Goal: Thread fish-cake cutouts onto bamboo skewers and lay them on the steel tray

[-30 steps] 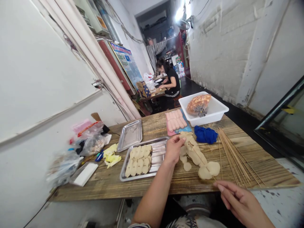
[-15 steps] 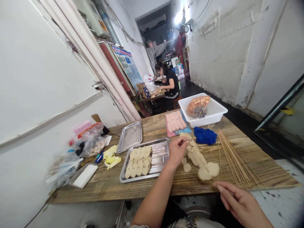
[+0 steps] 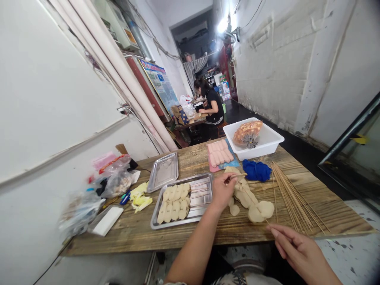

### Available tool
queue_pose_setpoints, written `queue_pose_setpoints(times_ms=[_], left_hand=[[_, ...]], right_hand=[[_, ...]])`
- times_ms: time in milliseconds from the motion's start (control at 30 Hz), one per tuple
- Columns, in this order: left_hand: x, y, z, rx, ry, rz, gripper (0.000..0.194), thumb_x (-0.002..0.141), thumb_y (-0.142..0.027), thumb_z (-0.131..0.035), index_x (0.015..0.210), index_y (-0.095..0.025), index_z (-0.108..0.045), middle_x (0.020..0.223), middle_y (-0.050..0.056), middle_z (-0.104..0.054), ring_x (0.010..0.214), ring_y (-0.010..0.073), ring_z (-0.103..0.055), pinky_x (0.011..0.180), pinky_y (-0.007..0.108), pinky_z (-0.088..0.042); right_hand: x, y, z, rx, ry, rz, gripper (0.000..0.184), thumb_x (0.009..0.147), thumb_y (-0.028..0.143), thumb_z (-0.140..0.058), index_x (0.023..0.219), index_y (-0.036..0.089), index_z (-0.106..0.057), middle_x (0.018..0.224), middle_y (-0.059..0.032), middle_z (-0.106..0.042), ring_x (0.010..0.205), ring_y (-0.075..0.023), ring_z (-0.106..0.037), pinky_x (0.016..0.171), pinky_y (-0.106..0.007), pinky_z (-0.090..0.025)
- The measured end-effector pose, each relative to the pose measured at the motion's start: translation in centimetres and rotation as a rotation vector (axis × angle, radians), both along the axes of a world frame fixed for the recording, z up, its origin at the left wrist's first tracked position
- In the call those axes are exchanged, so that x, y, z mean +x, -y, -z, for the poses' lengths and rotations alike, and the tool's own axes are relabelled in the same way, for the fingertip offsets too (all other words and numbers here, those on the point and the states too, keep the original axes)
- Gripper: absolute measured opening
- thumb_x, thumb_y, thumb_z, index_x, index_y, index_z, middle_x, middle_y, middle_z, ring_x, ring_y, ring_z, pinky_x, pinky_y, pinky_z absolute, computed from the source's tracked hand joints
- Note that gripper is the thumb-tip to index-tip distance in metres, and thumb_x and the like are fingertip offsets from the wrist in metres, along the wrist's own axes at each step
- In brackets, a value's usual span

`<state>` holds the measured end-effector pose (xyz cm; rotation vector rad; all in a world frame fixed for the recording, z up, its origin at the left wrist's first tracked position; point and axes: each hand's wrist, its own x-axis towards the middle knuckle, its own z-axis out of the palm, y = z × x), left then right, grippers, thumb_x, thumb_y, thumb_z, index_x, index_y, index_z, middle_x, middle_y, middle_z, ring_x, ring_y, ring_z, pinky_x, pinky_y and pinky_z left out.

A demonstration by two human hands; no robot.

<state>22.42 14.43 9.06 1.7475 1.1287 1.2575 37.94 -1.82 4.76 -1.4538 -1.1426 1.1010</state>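
My right hand [image 3: 301, 251] pinches the near end of a thin bamboo skewer [image 3: 267, 222] at the table's front edge. Flat, round beige slices [image 3: 261, 211] are threaded on that skewer. My left hand [image 3: 224, 190] is closed on a thin beige slice [image 3: 239, 175], seen nearly edge-on, above a spread pile of similar slices [image 3: 246, 194]. One small round slice [image 3: 234, 210] lies apart on the wood. To the left, a metal tray [image 3: 197, 211] holds rows of finished beige skewers [image 3: 173, 202], their sticks pointing right.
Loose bamboo skewers [image 3: 289, 198] fan out at the right, near a blue cloth bundle [image 3: 257, 170]. Behind stand pink sausage-like rolls [image 3: 220, 152] and a white tub [image 3: 268, 148] holding a bagged bundle. A second metal tray [image 3: 162, 172] and plastic bags [image 3: 118, 180] lie left. Another person [image 3: 212, 103] sits farther back.
My left hand has shifted slightly down and right with its slice. The skewer in my right hand has moved very little, and the camera view has drifted slightly.
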Motion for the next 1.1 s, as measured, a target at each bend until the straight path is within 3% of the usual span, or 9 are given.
queue_pose_setpoints(times_ms=[233,467,633,867,1100], left_hand=[[0.0,-0.7,0.4,-0.142,0.176,-0.032,0.022,0.067,-0.028,-0.064,0.085,-0.017,-0.067,0.077,0.002,-0.066,0.068,0.0130,-0.056,0.068,0.024,-0.043],[0.3,-0.5,0.4,-0.263,0.234,-0.007,0.023,0.063,-0.029,-0.066,0.081,-0.015,-0.067,0.070,0.000,-0.063,0.061,0.0107,-0.052,0.061,0.022,-0.041],[0.5,-0.1,-0.4,-0.455,0.386,0.006,0.024,0.057,-0.028,-0.071,0.075,-0.014,-0.065,0.064,-0.002,-0.060,0.056,0.0081,-0.049,0.055,0.020,-0.039],[-0.1,-0.1,-1.5,-0.735,0.573,0.112,0.036,0.044,-0.026,-0.080,0.072,-0.011,-0.063,0.066,0.001,-0.060,0.056,0.0074,-0.051,0.054,0.020,-0.041],[-0.3,0.0,-1.9,-0.793,0.635,0.151,0.030,0.050,-0.026,-0.078,0.072,-0.012,-0.062,0.066,0.002,-0.061,0.056,0.0080,-0.053,0.053,0.021,-0.042]], right_hand=[[-0.1,0.1,0.0,0.087,0.131,-0.038,0.038,0.082,0.041,-0.049,0.104,0.015,-0.066,0.049,0.0033,-0.052,0.049,-0.0131,-0.051,0.054,-0.023,-0.042],[0.0,0.5,0.9,0.094,0.082,-0.122,0.042,0.087,0.038,-0.041,0.118,0.015,-0.057,0.054,0.0041,-0.050,0.048,-0.0113,-0.047,0.050,-0.022,-0.039],[0.0,0.6,1.0,0.032,-0.002,-0.103,0.043,0.087,0.041,-0.042,0.115,0.013,-0.058,0.052,0.0049,-0.046,0.046,-0.0104,-0.043,0.046,-0.021,-0.037],[0.5,0.4,0.5,0.095,0.138,-0.026,0.041,0.079,0.043,-0.052,0.107,0.016,-0.067,0.051,0.0033,-0.053,0.050,-0.0120,-0.053,0.056,-0.021,-0.045],[0.7,0.3,0.2,0.120,0.183,0.017,0.039,0.074,0.048,-0.055,0.094,0.019,-0.073,0.051,0.0010,-0.060,0.052,-0.0135,-0.059,0.056,-0.019,-0.048]])
